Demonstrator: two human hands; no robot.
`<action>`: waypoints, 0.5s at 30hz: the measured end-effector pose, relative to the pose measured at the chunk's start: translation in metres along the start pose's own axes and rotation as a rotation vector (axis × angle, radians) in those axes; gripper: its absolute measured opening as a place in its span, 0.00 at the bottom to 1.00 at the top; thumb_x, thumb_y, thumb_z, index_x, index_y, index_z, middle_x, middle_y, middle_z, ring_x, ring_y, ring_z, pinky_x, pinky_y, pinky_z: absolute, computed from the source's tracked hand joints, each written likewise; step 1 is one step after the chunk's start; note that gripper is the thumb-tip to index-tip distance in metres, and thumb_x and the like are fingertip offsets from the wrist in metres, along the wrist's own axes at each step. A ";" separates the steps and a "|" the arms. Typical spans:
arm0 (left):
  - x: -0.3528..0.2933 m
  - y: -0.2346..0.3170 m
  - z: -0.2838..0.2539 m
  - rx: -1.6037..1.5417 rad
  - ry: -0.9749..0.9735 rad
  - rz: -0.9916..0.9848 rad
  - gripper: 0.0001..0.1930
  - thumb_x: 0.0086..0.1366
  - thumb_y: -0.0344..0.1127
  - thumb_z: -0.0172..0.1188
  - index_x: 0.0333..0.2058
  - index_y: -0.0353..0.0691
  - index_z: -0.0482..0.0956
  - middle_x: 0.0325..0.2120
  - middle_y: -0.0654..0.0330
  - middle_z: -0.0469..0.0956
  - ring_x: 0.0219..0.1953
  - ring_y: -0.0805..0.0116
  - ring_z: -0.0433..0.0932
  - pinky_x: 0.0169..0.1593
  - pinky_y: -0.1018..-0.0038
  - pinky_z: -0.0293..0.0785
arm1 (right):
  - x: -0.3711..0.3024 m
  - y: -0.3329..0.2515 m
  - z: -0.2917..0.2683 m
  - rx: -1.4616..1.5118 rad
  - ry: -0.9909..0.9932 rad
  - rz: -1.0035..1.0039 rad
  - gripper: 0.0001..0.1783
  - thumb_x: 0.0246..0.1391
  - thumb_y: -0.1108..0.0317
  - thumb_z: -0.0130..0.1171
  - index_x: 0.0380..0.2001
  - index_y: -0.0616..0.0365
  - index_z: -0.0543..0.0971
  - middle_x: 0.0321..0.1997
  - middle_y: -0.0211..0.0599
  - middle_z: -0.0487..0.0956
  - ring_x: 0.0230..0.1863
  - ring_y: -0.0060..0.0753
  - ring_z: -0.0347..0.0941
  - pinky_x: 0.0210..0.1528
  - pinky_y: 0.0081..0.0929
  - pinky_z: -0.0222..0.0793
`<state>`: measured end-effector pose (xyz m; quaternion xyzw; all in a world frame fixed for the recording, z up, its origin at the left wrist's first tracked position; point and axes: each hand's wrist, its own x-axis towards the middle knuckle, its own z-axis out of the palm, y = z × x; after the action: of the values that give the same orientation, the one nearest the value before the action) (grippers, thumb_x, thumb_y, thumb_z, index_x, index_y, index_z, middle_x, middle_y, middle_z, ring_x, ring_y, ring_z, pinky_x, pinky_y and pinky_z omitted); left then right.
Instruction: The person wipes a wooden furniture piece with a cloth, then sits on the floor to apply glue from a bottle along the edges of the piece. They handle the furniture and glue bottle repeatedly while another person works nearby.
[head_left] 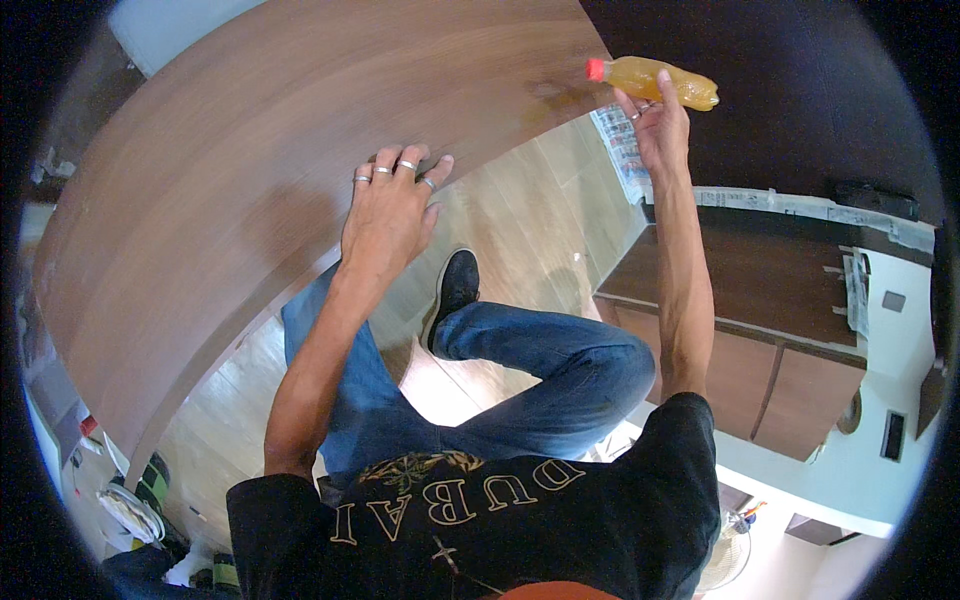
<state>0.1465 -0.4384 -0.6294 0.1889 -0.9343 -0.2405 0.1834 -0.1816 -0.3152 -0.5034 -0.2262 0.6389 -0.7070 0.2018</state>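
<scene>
In my right hand (660, 125), raised at the upper right, lies a clear plastic bottle (650, 82) filled with yellowish liquid. It is tilted nearly on its side, its red cap pointing left, and my fingers and thumb are closed round its middle. My left hand (392, 205) rests near the edge of a large brown wood-grain panel (200, 200). Its fingers are stretched out on the surface and wear several rings. A darker, wet-looking patch shows on the panel just left of the bottle.
A dark surface (790, 110) fills the upper right, with whitish tape or paper (820, 208) along its edge. Brown cabinet fronts (740, 375) stand at the right. Below are wood-look floor tiles (530, 200) and my dark shoe (458, 285). Assorted items, including a cable coil (130, 515), lie lower left.
</scene>
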 end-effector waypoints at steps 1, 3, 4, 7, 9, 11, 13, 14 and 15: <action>0.001 0.001 -0.001 -0.005 0.002 0.001 0.30 0.58 0.37 0.68 0.61 0.53 0.75 0.55 0.56 0.71 0.58 0.52 0.66 0.60 0.55 0.66 | 0.003 -0.006 -0.004 0.117 0.025 0.060 0.23 0.64 0.58 0.61 0.56 0.59 0.69 0.54 0.44 0.76 0.54 0.42 0.77 0.58 0.47 0.79; 0.000 -0.001 0.000 -0.012 0.000 0.000 0.30 0.58 0.37 0.68 0.61 0.53 0.76 0.55 0.56 0.71 0.58 0.52 0.66 0.60 0.55 0.66 | 0.005 0.005 -0.012 0.210 0.015 0.095 0.24 0.65 0.57 0.60 0.57 0.58 0.69 0.57 0.44 0.76 0.57 0.43 0.76 0.57 0.47 0.79; -0.001 -0.002 -0.001 -0.009 0.000 -0.006 0.30 0.58 0.37 0.68 0.61 0.53 0.76 0.55 0.56 0.71 0.58 0.52 0.66 0.61 0.55 0.66 | 0.003 0.015 -0.010 0.212 -0.002 0.107 0.23 0.66 0.57 0.59 0.57 0.58 0.68 0.57 0.45 0.75 0.57 0.43 0.76 0.58 0.46 0.80; 0.000 -0.003 0.002 -0.021 0.013 0.011 0.29 0.58 0.37 0.68 0.60 0.52 0.77 0.54 0.56 0.71 0.58 0.52 0.66 0.60 0.55 0.66 | -0.026 0.034 0.010 0.055 0.016 0.101 0.23 0.66 0.58 0.59 0.57 0.58 0.67 0.58 0.47 0.74 0.56 0.43 0.77 0.55 0.44 0.81; -0.002 -0.005 0.003 -0.022 0.038 0.034 0.29 0.57 0.36 0.68 0.59 0.51 0.77 0.53 0.56 0.71 0.57 0.52 0.67 0.59 0.55 0.66 | -0.048 0.053 0.022 -0.076 -0.020 0.070 0.25 0.66 0.57 0.59 0.57 0.58 0.66 0.57 0.47 0.74 0.55 0.44 0.78 0.52 0.43 0.82; -0.003 -0.005 0.004 -0.031 0.061 0.051 0.29 0.57 0.36 0.68 0.59 0.50 0.77 0.53 0.56 0.71 0.57 0.52 0.67 0.58 0.55 0.67 | -0.058 0.064 0.033 -0.195 -0.004 -0.018 0.27 0.65 0.57 0.60 0.58 0.60 0.63 0.55 0.47 0.73 0.52 0.44 0.79 0.48 0.43 0.84; -0.004 -0.005 0.002 -0.042 0.079 0.063 0.28 0.56 0.35 0.68 0.58 0.49 0.78 0.53 0.57 0.71 0.56 0.52 0.67 0.58 0.56 0.67 | -0.063 0.073 0.040 -0.305 0.004 -0.111 0.28 0.64 0.58 0.61 0.58 0.61 0.62 0.54 0.48 0.73 0.51 0.43 0.79 0.47 0.44 0.84; -0.005 -0.006 0.001 -0.040 0.076 0.057 0.27 0.57 0.36 0.68 0.58 0.48 0.78 0.53 0.57 0.71 0.57 0.53 0.67 0.58 0.57 0.66 | -0.067 0.073 0.046 -0.360 -0.015 -0.146 0.28 0.64 0.58 0.61 0.58 0.62 0.63 0.54 0.48 0.74 0.51 0.42 0.79 0.47 0.43 0.84; -0.005 -0.006 0.000 -0.038 0.072 0.050 0.26 0.58 0.37 0.67 0.57 0.46 0.78 0.53 0.57 0.71 0.58 0.54 0.66 0.58 0.57 0.65 | -0.071 0.072 0.054 -0.414 -0.033 -0.182 0.28 0.64 0.59 0.61 0.58 0.62 0.63 0.53 0.48 0.74 0.51 0.42 0.79 0.46 0.43 0.84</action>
<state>0.1526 -0.4407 -0.6343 0.1703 -0.9267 -0.2467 0.2265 -0.0928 -0.3259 -0.5747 -0.3311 0.7440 -0.5722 0.0970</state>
